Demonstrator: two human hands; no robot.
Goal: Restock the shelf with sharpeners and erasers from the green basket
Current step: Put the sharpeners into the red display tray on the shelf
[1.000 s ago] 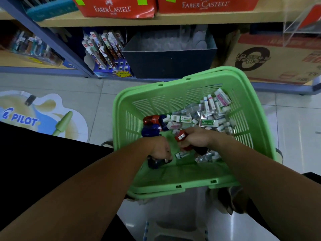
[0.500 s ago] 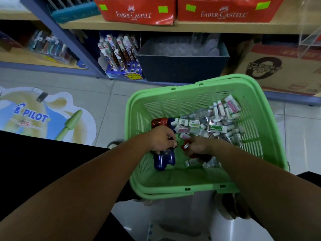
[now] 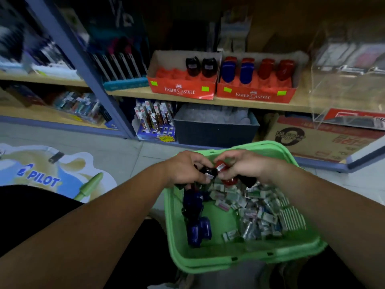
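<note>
Hands up since a second ago: both came out of the basket bottom and now sit over its far rim, and the view has tilted up to the shelf (image 3: 229, 102).

Progress, my read: early.
- Green basket (image 3: 229, 262) is right under the arms and well stocked.
- Left red display box (image 3: 181, 90) has two black sharpeners and mostly bare slots; this looks like the main gap.
- Right red display box (image 3: 254, 94) has blue and red rows at the back, front slots bare.
- Eraser pile (image 3: 258, 211) looks untouched; no eraser spot identified on the shelf.
- Blue sharpeners (image 3: 198, 232) lie loose in the basket.

Hands:
- Left hand (image 3: 185, 170) is curled round a dark sharpener (image 3: 207, 171).
- Right hand (image 3: 248, 165) pinches a red sharpener (image 3: 220, 166); more seem tucked below it, count unclear.
- The two hands are nearly touching.

Room: open floor gap between the basket rim and the shelf front, path forward and up looks free. Watch the clear acrylic case (image 3: 343, 90) overhanging right and the blue upright post (image 3: 87, 76) left.
</note>
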